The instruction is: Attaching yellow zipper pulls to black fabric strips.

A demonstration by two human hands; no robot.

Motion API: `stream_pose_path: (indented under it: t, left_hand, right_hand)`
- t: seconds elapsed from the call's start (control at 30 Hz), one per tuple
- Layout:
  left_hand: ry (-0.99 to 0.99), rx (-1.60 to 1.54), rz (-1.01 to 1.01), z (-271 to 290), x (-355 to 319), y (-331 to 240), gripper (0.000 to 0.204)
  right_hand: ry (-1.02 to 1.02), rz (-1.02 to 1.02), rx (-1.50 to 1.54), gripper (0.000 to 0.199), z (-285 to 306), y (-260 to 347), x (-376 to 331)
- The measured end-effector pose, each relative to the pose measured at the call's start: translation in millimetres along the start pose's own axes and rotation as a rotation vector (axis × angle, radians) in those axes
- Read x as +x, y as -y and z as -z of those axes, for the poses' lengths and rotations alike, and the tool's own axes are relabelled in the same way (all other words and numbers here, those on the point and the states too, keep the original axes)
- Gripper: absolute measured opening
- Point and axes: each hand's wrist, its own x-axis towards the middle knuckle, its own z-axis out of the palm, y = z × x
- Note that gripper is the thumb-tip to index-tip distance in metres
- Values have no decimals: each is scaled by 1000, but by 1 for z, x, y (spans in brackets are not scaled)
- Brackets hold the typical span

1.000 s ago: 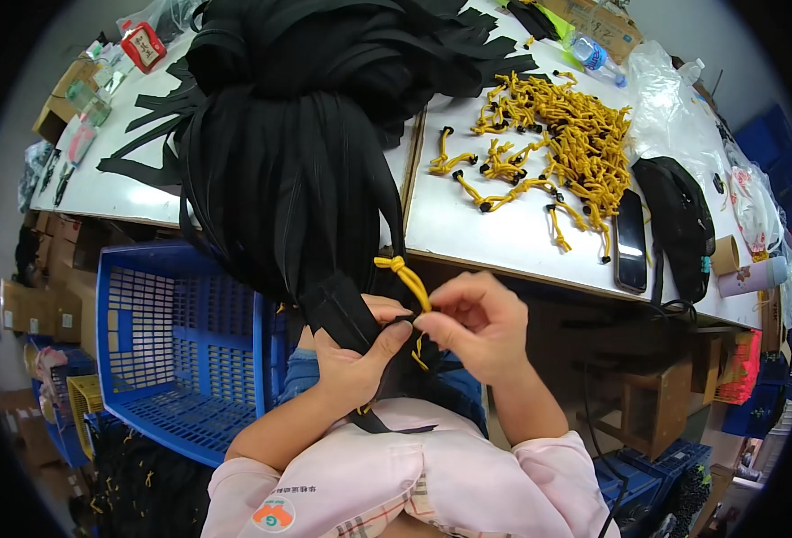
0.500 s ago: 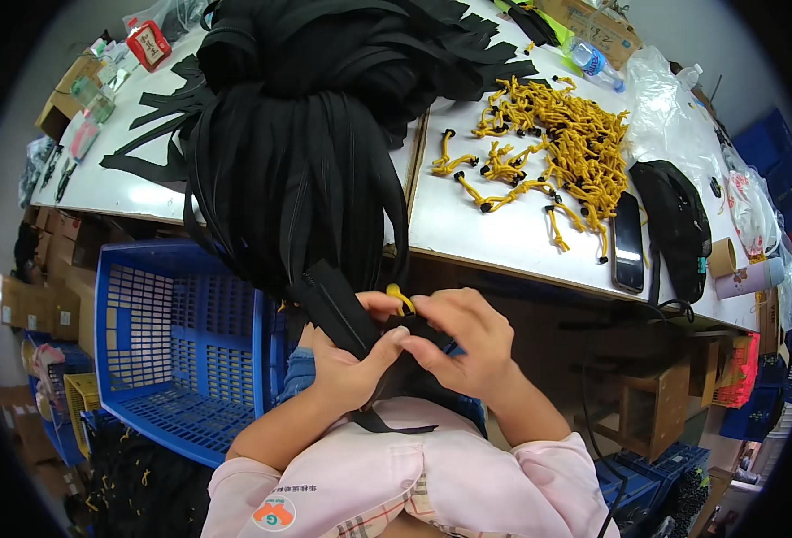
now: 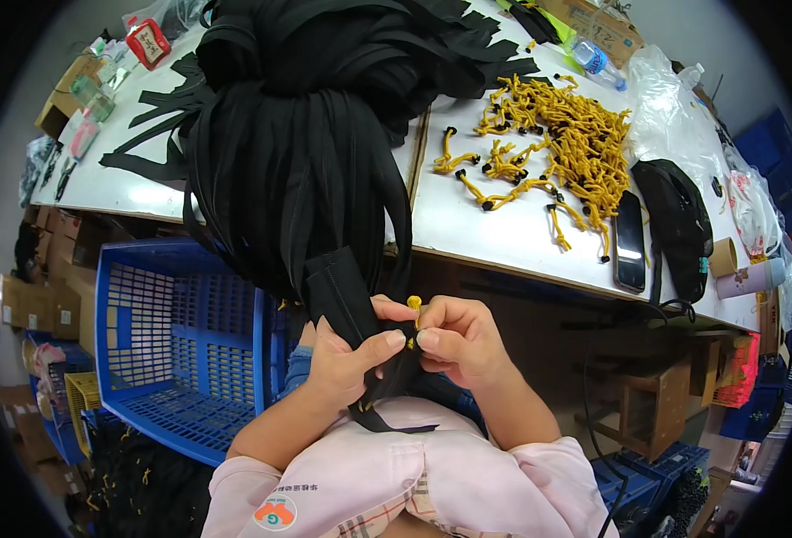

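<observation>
your left hand (image 3: 335, 366) gripping a black strip (image 3: 336, 291), right hand (image 3: 464, 345) pinching a little yellow cord (image 3: 414, 303), just off the left hand at 2 o'clock, messy cord pile (image 3: 589, 130) further out around 1, blue crate (image 3: 174, 327) over at 9

Head view, left one of two side-by-side fisheyes, looks steeply down from above the person's own pink shirt (image 3: 360, 471). Left grip (image 3: 347, 360) and right grip (image 3: 463, 341) sit close, mid-frame; bench (image 3: 454, 224) spreads farther off toward the top.
</observation>
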Motion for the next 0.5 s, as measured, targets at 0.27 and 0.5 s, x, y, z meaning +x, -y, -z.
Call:
stream_pose_path:
  t: [0.27,0.5]
  left_hand:
    - [-11,360,-123,-2,3,-5,17]
    - [87,553,-372,-3,3,0,15]
  right_hand:
    - [-236,349,-504,8,-12,-17,1]
    - [-141,357,-479,12,-5,-16,-5]
